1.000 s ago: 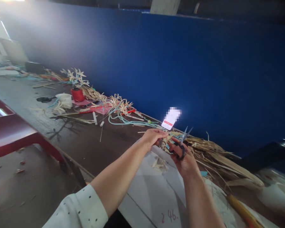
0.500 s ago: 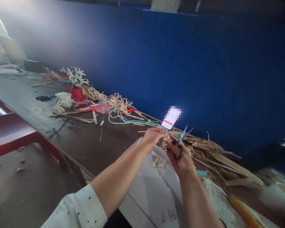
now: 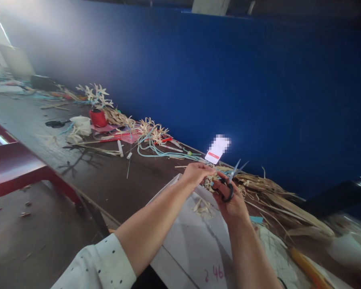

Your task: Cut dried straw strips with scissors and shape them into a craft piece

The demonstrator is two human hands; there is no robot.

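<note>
My right hand (image 3: 232, 202) grips black-handled scissors (image 3: 230, 182) with their blades apart, pointing up and away. My left hand (image 3: 195, 173) is closed in a pinch on a small piece of dried straw (image 3: 211, 179) held just left of the blades. Both hands hover over a white sheet (image 3: 192, 237) on the dark table (image 3: 108, 176), where a few straw scraps (image 3: 202, 207) lie. A heap of dried straw leaves (image 3: 270, 194) lies just beyond my hands.
Straw flowers (image 3: 152, 129), a red pot (image 3: 98, 118), a white cup (image 3: 82, 124), light blue cords (image 3: 156, 152) and another pair of scissors (image 3: 55, 124) sit further left on the table. A blue wall (image 3: 258, 88) backs it. A red bench (image 3: 15, 164) stands at left.
Both hands have stayed almost in place, shifting only slightly; the scissor blades remain apart beside the pinched straw.
</note>
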